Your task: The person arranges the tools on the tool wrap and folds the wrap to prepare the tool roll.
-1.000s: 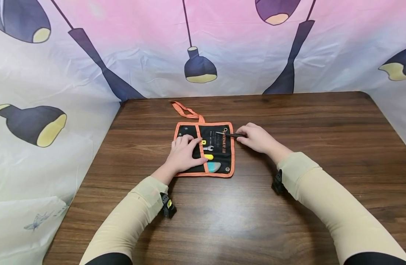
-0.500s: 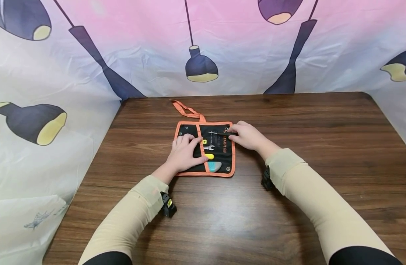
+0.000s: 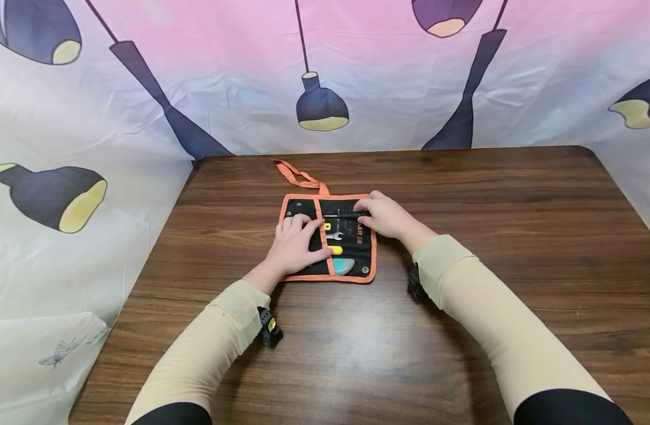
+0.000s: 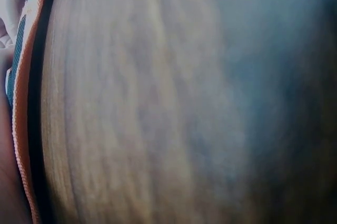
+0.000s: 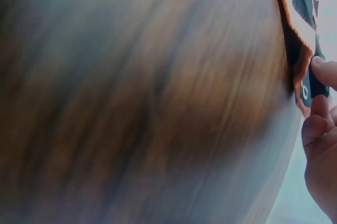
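Note:
A black tool pouch [image 3: 363,257] with orange edging lies unrolled on the table. My left hand [image 3: 295,251] rests on its left half, fingers spread, thumb and forefinger along the orange pocket band [image 3: 322,239]. From above right, my right hand [image 3: 387,217] pinches a slim screwdriver by its black handle [image 5: 318,84]. Its thin metal shaft [image 3: 331,216] points left, the tip at the band near my left forefinger. Out of the pockets show a wrench [image 3: 335,236], a small yellow end [image 3: 327,226], a yellow handle [image 3: 335,250] and a teal-and-grey tool [image 3: 344,267].
An orange tie strap [image 3: 298,177] trails from the pouch's far edge. The dark wooden table [image 3: 357,354] ends at the back against a printed cloth [image 3: 250,88] with lamp drawings. The left wrist view shows mostly blurred tabletop and the pouch's orange edge [image 4: 22,108].
My right hand has moved left over the pouch with the screwdriver, bringing its tip from the pouch's right part to the pocket band. The left hand has stayed put.

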A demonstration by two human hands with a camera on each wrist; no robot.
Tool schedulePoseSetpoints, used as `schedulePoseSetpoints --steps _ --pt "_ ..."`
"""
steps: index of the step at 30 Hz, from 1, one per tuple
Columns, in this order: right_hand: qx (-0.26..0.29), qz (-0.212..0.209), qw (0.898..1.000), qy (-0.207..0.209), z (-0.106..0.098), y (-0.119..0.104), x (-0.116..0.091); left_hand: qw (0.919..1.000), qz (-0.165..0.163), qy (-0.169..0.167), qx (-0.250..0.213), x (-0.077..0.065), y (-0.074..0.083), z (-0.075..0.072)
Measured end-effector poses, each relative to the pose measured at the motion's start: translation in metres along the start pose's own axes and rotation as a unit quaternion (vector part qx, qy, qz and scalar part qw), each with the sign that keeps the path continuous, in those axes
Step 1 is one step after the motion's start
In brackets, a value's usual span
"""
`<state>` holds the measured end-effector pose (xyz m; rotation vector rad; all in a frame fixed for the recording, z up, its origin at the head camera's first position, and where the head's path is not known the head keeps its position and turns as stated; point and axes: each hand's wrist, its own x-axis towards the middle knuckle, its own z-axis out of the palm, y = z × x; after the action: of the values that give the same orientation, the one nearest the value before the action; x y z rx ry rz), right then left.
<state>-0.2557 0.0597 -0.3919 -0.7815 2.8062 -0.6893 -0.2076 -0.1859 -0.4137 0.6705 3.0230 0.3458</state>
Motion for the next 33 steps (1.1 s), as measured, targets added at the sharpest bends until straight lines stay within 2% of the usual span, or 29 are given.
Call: schedulePoseSetpoints --steps 11,21,33 --pt "0.006 0.002 1.000 -0.008 0.006 -0.009 0.010 0.9999 0.005 0.012 0.000 0.001 -0.001 0.001" --pt "-0.012 0.006 1.000 -0.011 0.014 -0.014 0.020 0.9999 0.010 0.012 0.001 -0.001 -0.001 0.001" --pt "-0.003 0.014 1.000 -0.018 0.017 -0.022 0.026 0.9999 0.008 0.013 -0.006 -0.001 -0.001 0.002"
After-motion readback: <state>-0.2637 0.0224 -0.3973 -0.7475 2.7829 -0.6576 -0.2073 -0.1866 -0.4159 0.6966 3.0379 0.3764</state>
